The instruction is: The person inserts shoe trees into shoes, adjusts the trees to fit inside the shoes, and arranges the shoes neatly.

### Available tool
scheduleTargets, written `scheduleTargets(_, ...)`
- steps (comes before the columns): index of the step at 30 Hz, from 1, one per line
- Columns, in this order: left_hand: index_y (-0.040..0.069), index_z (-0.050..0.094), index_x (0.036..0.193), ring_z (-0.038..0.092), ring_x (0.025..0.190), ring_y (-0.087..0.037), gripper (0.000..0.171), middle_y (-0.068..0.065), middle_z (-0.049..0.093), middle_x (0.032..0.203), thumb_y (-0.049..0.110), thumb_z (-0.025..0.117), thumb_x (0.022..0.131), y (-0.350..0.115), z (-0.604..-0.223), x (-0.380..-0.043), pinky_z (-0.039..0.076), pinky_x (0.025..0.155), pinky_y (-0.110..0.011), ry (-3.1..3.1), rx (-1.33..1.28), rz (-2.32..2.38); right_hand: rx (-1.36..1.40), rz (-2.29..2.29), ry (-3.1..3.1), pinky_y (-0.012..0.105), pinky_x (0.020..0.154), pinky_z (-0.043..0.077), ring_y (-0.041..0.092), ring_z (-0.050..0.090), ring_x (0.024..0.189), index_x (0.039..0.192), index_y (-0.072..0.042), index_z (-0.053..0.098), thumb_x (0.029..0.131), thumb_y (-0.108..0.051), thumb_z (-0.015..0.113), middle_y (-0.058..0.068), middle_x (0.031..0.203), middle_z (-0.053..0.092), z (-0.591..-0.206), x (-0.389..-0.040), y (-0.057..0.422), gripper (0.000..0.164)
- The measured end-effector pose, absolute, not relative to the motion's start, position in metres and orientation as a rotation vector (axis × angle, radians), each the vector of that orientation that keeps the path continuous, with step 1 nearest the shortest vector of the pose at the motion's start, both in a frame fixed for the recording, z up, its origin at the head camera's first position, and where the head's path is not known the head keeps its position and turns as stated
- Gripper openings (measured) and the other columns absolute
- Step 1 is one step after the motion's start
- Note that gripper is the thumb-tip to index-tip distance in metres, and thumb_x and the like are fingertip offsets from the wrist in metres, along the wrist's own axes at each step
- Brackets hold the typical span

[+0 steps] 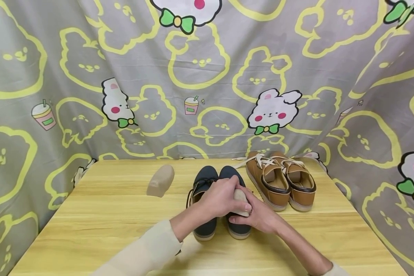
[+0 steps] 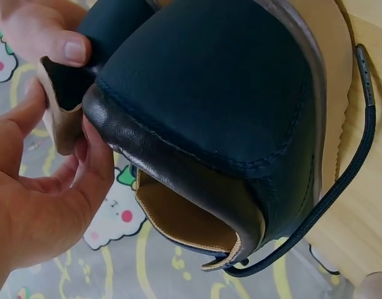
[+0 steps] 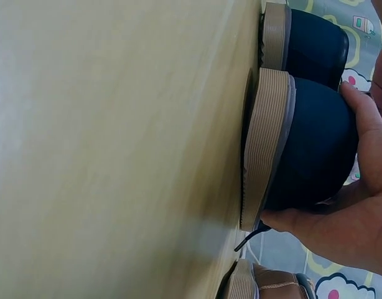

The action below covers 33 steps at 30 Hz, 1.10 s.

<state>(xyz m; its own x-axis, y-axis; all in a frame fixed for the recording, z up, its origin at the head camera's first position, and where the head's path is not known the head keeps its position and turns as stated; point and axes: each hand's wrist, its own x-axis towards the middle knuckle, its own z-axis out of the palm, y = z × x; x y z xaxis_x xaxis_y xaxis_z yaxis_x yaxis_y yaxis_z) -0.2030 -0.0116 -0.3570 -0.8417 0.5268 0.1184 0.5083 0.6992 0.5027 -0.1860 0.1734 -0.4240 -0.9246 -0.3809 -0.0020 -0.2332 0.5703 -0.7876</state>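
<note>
Two navy lace-up shoes stand side by side on the table, heels toward me. My left hand reaches over the left shoe and pinches a beige moulded shoe insert between thumb and fingers. In the left wrist view the insert shows a hollow end, tilted at the opening of the right navy shoe. My right hand grips the heel of that right shoe, thumb and fingers on opposite sides. How deep the insert sits is hidden by the hands. The left shoe's opening shows a tan lining.
A second beige shoe insert lies on the table left of the navy shoes. A pair of brown lace-up shoes stands to the right, close to my right hand. A patterned grey curtain hangs behind the wooden table and along its sides.
</note>
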Motion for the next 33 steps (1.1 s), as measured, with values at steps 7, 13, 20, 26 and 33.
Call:
scheduleTargets(7,0.014,0.057,0.105,0.055,0.064,-0.01,0.053,0.002,0.059,0.08,0.052,0.084,0.08,-0.006,-0.359,-0.204,0.045,0.055,-0.022,2.916,0.894,0.715,-0.515,-1.299,2.597,0.045,0.109,0.042,0.021,0.052,0.133,0.165,-0.023,0.011,0.08,-0.047,0.084,0.009,0.156,0.043,-0.422,-0.186,0.174,0.115)
scheduleTargets(13,0.013,0.057,0.106,0.057,0.064,-0.012,0.053,0.0,0.061,0.083,0.051,0.083,0.08,-0.005,-0.363,-0.206,0.045,0.054,-0.022,2.934,0.913,0.689,-0.491,-1.32,2.564,0.048,0.111,0.04,0.023,0.05,0.136,0.164,-0.024,0.012,0.079,-0.043,0.086,0.009,0.158,0.04,-0.421,-0.186,0.173,0.115)
scheduleTargets(20,0.012,0.056,0.108,0.059,0.064,-0.015,0.054,-0.003,0.062,0.085,0.051,0.082,0.081,-0.002,-0.365,-0.206,0.045,0.053,-0.024,2.945,0.925,0.641,-0.449,-1.292,2.576,0.048,0.109,0.042,0.024,0.052,0.134,0.164,-0.023,0.015,0.077,-0.046,0.086,0.012,0.157,0.042,-0.42,-0.186,0.174,0.115)
scheduleTargets(26,0.011,0.057,0.11,0.066,0.068,-0.021,0.055,-0.006,0.064,0.088,0.049,0.083,0.081,0.006,-0.375,-0.205,0.052,0.054,-0.03,3.092,1.038,0.434,-0.453,-1.311,2.57,0.037,0.101,0.049,0.019,0.06,0.121,0.162,-0.019,0.021,0.078,-0.043,0.087,0.009,0.146,0.053,-0.42,-0.184,0.177,0.109)
scheduleTargets(33,0.011,0.054,0.108,0.066,0.066,-0.024,0.047,-0.008,0.062,0.08,0.034,0.084,0.081,0.009,-0.395,-0.204,0.053,0.05,-0.033,3.261,1.209,0.246,-0.524,-1.307,2.582,0.026,0.089,0.051,0.016,0.062,0.108,0.158,-0.017,0.026,0.08,-0.044,0.086,0.006,0.133,0.062,-0.421,-0.182,0.175,0.102)
